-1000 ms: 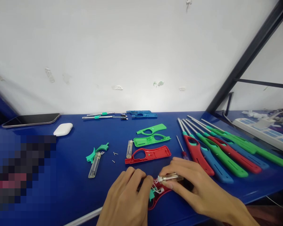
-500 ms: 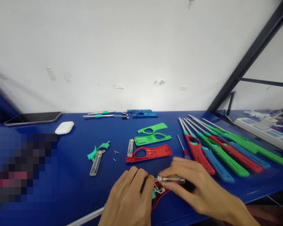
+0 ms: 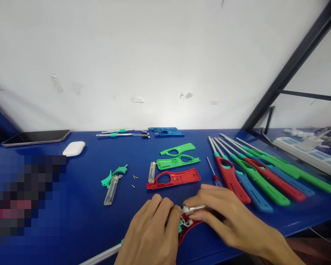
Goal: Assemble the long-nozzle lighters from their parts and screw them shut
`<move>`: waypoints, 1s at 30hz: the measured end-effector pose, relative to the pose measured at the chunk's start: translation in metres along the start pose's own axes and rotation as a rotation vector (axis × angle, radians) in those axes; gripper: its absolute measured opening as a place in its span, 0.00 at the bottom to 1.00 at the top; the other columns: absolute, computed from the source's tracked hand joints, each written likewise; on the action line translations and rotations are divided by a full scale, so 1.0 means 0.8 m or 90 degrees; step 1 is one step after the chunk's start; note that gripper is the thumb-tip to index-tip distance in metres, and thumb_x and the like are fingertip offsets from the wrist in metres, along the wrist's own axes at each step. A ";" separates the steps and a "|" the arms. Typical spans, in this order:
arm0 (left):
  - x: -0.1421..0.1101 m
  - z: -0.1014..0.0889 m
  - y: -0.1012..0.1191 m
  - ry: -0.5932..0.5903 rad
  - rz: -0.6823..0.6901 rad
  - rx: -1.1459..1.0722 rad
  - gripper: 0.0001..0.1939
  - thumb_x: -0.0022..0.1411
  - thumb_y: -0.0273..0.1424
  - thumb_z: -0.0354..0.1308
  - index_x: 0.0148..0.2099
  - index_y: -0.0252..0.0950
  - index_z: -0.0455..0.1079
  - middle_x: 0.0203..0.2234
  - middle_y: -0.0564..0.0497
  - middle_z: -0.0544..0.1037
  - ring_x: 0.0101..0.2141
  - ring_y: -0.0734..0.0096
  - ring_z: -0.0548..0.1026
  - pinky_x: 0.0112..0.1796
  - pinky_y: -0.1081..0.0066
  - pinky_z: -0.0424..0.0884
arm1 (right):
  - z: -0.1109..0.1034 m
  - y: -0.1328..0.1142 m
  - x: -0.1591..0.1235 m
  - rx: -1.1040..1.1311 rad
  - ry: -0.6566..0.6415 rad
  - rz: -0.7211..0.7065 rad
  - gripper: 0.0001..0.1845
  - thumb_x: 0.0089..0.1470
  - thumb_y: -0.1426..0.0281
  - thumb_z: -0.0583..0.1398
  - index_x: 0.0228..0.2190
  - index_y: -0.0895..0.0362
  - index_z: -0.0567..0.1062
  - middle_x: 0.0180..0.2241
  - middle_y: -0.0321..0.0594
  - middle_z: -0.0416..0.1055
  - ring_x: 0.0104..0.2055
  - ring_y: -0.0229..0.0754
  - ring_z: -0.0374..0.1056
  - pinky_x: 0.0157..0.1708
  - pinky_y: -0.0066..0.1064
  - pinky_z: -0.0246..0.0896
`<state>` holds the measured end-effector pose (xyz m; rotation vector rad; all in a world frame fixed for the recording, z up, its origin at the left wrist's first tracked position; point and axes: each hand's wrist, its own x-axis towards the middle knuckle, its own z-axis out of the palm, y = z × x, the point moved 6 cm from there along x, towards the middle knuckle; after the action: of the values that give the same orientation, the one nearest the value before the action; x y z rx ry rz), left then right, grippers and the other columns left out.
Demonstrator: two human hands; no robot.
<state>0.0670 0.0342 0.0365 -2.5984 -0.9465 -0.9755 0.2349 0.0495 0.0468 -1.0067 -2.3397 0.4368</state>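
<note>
My left hand [image 3: 150, 232] rests curled on a red lighter shell half [image 3: 188, 226] at the near edge of the blue table [image 3: 79, 198], its fingers pressing down on the shell. My right hand [image 3: 223, 217] pinches a clear fuel tube with a metal tip [image 3: 191, 209] and holds it over the same shell. White wire and a teal trigger piece show between the two hands. Another red shell half [image 3: 173, 179] lies just beyond my fingers.
Two green shell halves [image 3: 178, 156] and a clear tube [image 3: 152, 172] lie behind. Teal triggers with a tube [image 3: 111, 182] and small screws sit at left. Several finished long lighters [image 3: 253, 169] and a small screwdriver [image 3: 213, 172] lie at right. A phone [image 3: 35, 137], a white case [image 3: 74, 148], a power strip [image 3: 309, 154].
My right hand has pushed the clear tube slightly left and lower, closer to the red shell under my left hand. The left hand has barely moved.
</note>
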 end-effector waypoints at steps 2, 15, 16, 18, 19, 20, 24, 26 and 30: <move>0.000 0.000 0.001 0.005 0.005 0.007 0.21 0.61 0.14 0.46 0.48 0.35 0.73 0.36 0.48 0.82 0.34 0.58 0.82 0.36 0.57 0.85 | 0.001 -0.001 -0.001 -0.017 0.003 -0.009 0.08 0.75 0.68 0.58 0.47 0.53 0.79 0.38 0.34 0.82 0.37 0.38 0.74 0.41 0.27 0.67; -0.014 0.011 -0.009 -0.044 0.010 -0.048 0.17 0.69 0.17 0.49 0.52 0.35 0.74 0.39 0.48 0.82 0.35 0.59 0.79 0.38 0.56 0.83 | -0.003 0.000 -0.008 -0.026 0.027 -0.010 0.09 0.74 0.69 0.58 0.48 0.53 0.79 0.41 0.37 0.84 0.39 0.41 0.77 0.45 0.32 0.70; -0.012 0.010 -0.008 -0.036 0.010 -0.049 0.18 0.69 0.16 0.48 0.52 0.35 0.74 0.38 0.48 0.82 0.35 0.59 0.79 0.38 0.56 0.83 | -0.002 -0.001 -0.008 -0.025 0.024 -0.012 0.09 0.74 0.69 0.58 0.48 0.53 0.79 0.40 0.36 0.84 0.39 0.41 0.77 0.45 0.32 0.70; -0.010 0.007 -0.005 -0.033 0.011 -0.044 0.20 0.67 0.14 0.46 0.52 0.35 0.73 0.39 0.48 0.82 0.36 0.59 0.80 0.40 0.57 0.83 | 0.000 -0.002 -0.007 -0.025 0.017 -0.020 0.10 0.75 0.68 0.57 0.49 0.53 0.79 0.40 0.35 0.83 0.39 0.40 0.76 0.45 0.31 0.69; -0.009 0.006 -0.004 -0.032 0.011 -0.042 0.20 0.67 0.14 0.46 0.51 0.35 0.73 0.38 0.49 0.82 0.36 0.60 0.80 0.40 0.57 0.83 | 0.001 -0.003 -0.007 -0.026 0.015 -0.024 0.10 0.75 0.68 0.57 0.49 0.53 0.78 0.40 0.35 0.83 0.39 0.40 0.76 0.46 0.31 0.69; -0.008 0.004 -0.003 -0.029 0.011 -0.042 0.20 0.67 0.14 0.45 0.50 0.35 0.73 0.37 0.49 0.82 0.36 0.60 0.80 0.40 0.58 0.83 | 0.002 -0.004 -0.006 -0.028 0.012 -0.028 0.11 0.76 0.68 0.56 0.50 0.53 0.78 0.40 0.35 0.83 0.39 0.40 0.76 0.46 0.31 0.69; -0.006 -0.006 -0.003 0.012 0.014 -0.028 0.19 0.71 0.16 0.44 0.50 0.35 0.74 0.36 0.50 0.83 0.33 0.62 0.81 0.37 0.61 0.83 | 0.002 -0.003 -0.004 -0.031 0.005 -0.017 0.10 0.76 0.68 0.55 0.48 0.53 0.78 0.40 0.36 0.81 0.39 0.41 0.75 0.47 0.33 0.69; -0.006 -0.009 -0.003 0.020 0.020 -0.008 0.18 0.75 0.19 0.44 0.52 0.35 0.75 0.38 0.49 0.84 0.35 0.63 0.82 0.38 0.63 0.83 | -0.001 0.001 -0.005 -0.041 0.006 0.012 0.10 0.75 0.69 0.55 0.47 0.53 0.78 0.42 0.39 0.80 0.42 0.42 0.74 0.48 0.34 0.69; -0.012 -0.011 -0.006 0.024 0.018 0.045 0.14 0.80 0.29 0.50 0.57 0.37 0.76 0.45 0.47 0.85 0.43 0.62 0.84 0.45 0.65 0.82 | -0.006 0.011 -0.012 -0.067 0.007 0.078 0.14 0.76 0.68 0.54 0.50 0.51 0.80 0.46 0.43 0.75 0.47 0.44 0.74 0.47 0.35 0.72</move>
<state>0.0540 0.0301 0.0369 -2.5202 -0.9143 -0.9629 0.2483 0.0488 0.0431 -1.2023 -2.3201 0.3575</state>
